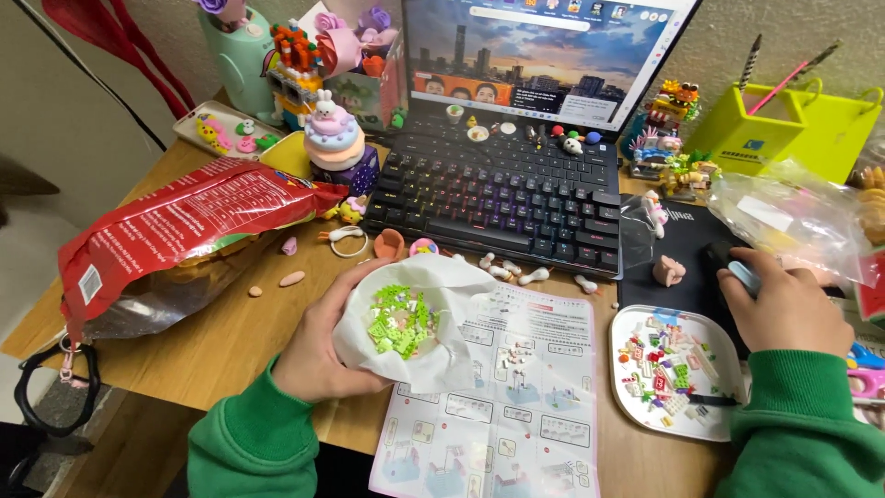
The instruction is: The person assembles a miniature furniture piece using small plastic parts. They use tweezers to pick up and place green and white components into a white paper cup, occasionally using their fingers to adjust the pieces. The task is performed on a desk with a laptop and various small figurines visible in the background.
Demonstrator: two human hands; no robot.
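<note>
Wooden desk [230, 341], keyboard [502, 198], instruction sheet [516, 406], crowded clutter.

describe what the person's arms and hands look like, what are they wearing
Both arms are in bright green knit sleeves with ribbed cuffs that end at the wrists. The left hand and right hand are bare: no gloves, and no rings, watch or bracelet show from this view. The sleeves look plain, with no print or markings visible.
</note>
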